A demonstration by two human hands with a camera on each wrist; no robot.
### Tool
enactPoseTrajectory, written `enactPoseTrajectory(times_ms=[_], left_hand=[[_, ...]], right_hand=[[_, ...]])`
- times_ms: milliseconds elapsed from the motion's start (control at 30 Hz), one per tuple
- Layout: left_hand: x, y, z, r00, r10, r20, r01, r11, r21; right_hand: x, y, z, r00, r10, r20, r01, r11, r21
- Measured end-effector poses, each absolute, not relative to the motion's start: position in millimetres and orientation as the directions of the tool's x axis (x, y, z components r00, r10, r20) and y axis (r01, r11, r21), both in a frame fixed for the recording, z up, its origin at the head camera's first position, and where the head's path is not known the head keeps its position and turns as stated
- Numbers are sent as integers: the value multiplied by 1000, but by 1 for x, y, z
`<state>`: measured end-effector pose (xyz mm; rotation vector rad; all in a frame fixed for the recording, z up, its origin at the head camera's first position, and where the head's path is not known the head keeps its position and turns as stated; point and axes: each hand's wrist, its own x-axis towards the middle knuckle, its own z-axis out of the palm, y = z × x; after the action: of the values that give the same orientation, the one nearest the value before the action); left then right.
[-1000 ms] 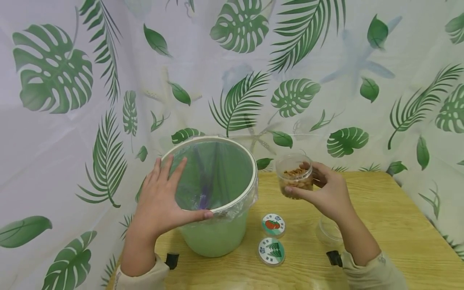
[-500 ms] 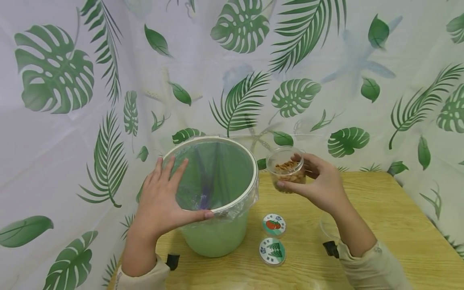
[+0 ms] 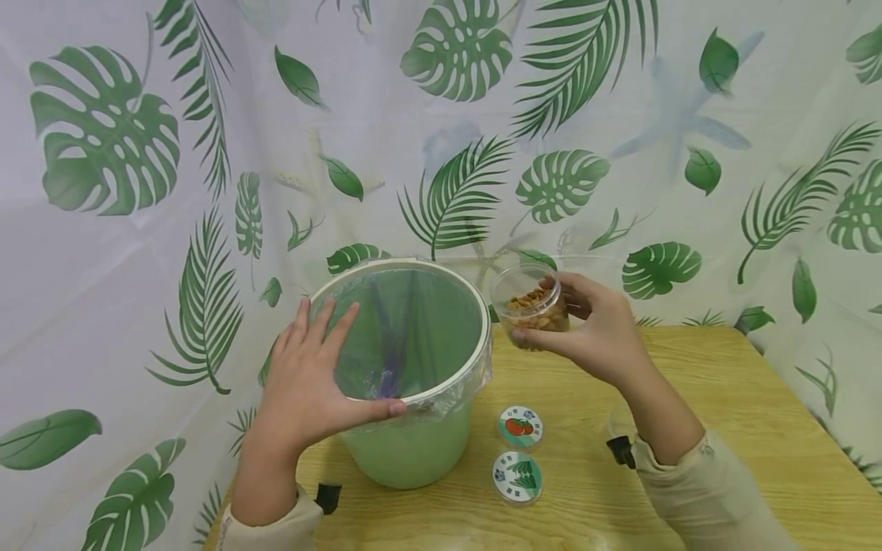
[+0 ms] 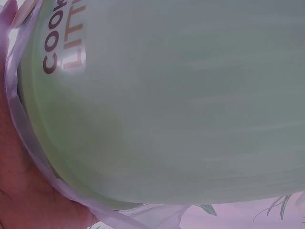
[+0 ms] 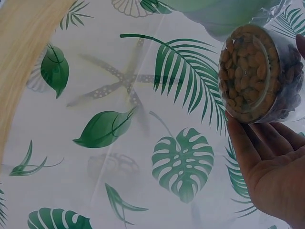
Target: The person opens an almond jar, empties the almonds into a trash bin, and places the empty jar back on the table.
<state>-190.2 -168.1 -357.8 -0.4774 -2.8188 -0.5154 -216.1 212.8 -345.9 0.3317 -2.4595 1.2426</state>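
My right hand (image 3: 606, 329) grips a clear round plastic jar (image 3: 534, 314) of almonds (image 5: 245, 71), thumb on the near side and fingers behind. The jar has no lid on and leans slightly toward a green trash can (image 3: 413, 455), just right of its rim and above the table. My left hand (image 3: 306, 390) rests on the can's near-left rim, fingers spread and thumb laid along the edge. A clear plastic bag lines the can and folds over the rim. In the left wrist view the can's outer wall (image 4: 167, 114) fills most of the picture.
Two round lids, one with a tomato picture (image 3: 521, 427) and one with green shapes (image 3: 517, 477), lie on the wooden table (image 3: 744, 428) right of the can. Another clear container (image 3: 620, 421) is mostly hidden behind my right forearm. A leaf-printed curtain (image 3: 606, 92) stands behind.
My right hand has moved left and upward with the jar, bringing it closer to the can's rim. The left hand has stayed on the rim.
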Motion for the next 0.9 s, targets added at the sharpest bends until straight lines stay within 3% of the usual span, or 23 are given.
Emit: enactPoseTrajectory(times_ms=[700, 900], left_hand=[[-190, -169, -359, -910, 280, 307, 372, 877, 304], [-192, -171, -361, -910, 278, 307, 372, 875, 310]], right_hand=[[-235, 200, -334, -871, -109, 480, -435, 624, -649], [-240, 196, -331, -832, -141, 536, -496, 623, -605]])
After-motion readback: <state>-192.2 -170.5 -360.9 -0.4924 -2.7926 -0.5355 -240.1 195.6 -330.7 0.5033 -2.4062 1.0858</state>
